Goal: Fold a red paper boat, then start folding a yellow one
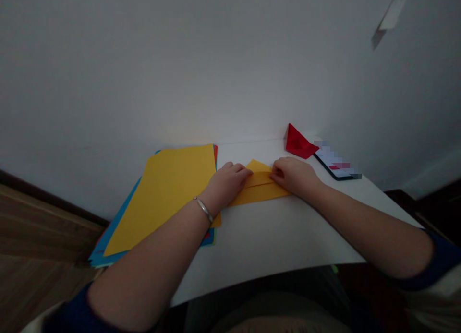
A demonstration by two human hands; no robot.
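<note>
A folded yellow-orange paper (261, 191) lies on the white table, with a pointed top and a folded band across its middle. My left hand (230, 182) is closed on the paper's left side, fingertips at the band. On the opposite side, my right hand (293, 172) pinches the band's right end between thumb and fingers. Parts of the paper's left and right ends are hidden under my hands. A silver bracelet (203, 209) circles my left wrist.
To the left lies a stack of coloured paper, a yellow sheet (169, 189) on top and blue sheets (118, 234) beneath. A red folded paper boat (299, 143) stands at the back right, beside a phone or tablet (333, 162). The wall rises behind the table (281, 242).
</note>
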